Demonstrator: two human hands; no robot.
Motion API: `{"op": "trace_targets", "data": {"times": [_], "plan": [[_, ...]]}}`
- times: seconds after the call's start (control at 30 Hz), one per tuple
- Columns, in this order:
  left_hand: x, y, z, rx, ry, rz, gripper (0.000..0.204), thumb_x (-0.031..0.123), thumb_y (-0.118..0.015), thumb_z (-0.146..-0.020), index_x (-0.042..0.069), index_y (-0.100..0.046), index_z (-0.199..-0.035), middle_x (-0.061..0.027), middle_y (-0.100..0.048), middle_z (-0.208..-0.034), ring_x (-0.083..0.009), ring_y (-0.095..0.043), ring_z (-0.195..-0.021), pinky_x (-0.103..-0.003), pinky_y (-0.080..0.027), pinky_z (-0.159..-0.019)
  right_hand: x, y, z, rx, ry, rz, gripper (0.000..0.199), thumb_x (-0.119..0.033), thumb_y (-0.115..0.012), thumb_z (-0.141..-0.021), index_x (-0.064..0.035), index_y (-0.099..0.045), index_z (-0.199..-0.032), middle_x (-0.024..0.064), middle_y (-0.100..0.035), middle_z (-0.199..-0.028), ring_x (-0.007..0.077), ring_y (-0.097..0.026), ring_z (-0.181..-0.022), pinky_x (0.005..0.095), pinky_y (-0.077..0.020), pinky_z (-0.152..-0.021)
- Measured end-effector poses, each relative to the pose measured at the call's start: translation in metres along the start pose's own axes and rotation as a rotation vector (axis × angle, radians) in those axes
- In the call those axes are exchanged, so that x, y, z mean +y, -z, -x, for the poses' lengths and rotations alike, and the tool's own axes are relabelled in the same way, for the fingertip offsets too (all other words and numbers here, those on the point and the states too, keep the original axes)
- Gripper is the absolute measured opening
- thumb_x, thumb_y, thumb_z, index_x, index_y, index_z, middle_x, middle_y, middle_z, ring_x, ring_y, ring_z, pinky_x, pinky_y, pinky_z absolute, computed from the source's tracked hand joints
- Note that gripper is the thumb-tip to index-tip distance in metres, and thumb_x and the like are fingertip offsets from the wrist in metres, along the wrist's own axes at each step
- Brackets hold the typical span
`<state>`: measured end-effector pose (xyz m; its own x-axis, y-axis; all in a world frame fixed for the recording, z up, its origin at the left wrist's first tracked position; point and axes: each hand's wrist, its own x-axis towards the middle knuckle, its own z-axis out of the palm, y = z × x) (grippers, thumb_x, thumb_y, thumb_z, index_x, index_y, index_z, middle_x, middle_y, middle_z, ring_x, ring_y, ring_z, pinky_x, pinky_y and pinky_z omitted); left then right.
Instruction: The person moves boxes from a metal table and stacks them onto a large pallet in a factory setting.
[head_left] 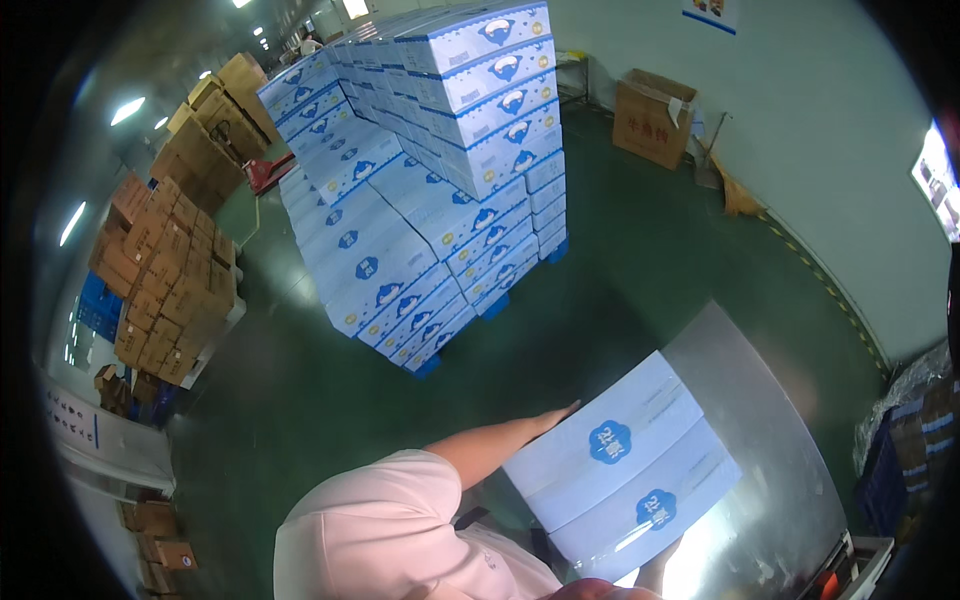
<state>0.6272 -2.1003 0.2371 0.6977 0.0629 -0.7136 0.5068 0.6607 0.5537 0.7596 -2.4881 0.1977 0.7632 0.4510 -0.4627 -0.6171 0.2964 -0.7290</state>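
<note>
Brown cartons [178, 268] stand left of what seems a pallet jack [266, 176].

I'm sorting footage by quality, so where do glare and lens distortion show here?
Head view: glare whites out part of the metal tabletop at the lower edge and streaks the nearer pale-blue box; head view: the striped floor line bows and the corners go black; head view: a ceiling light at upper left is blown out.
</note>
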Motion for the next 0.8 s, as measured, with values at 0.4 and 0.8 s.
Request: {"op": "trace_targets", "data": {"times": [0.4,0.8], "plan": [[0.097,0.320,0.207,0.050,-0.211,0.337,0.067,0.060,-0.040,-0.093,0.009,-0.045,-0.136,-0.0097,-0.053,-0.130,-0.0211,-0.051,-0.116,-0.037,-0.042,-0.099,0.159,-0.347,-0.028,-0.180,-0.097,0.054,0.054,-0.043,-0.029,-0.097,-0.0009,-0.047,-0.126,0.0142,-0.058,-0.116,0.0252,-0.059,-0.102,0.0375,-0.0504,-0.087],[0.393,0.624,0.433,1.776,-0.910,-0.854,0.049,0.031,-0.065,-0.084,0.003,-0.051,-0.123,-0.0206,-0.054,-0.123,-0.0366,-0.052,-0.112,-0.043,-0.041,-0.095,0.323,-0.855,-0.064,-0.517,-0.347,0.504,0.052,-0.037,-0.054,-0.093,-0.0015,-0.046,-0.131,0.0075,-0.056,-0.119,0.0177,-0.052,-0.107,0.0309,-0.0397,-0.093]]}}
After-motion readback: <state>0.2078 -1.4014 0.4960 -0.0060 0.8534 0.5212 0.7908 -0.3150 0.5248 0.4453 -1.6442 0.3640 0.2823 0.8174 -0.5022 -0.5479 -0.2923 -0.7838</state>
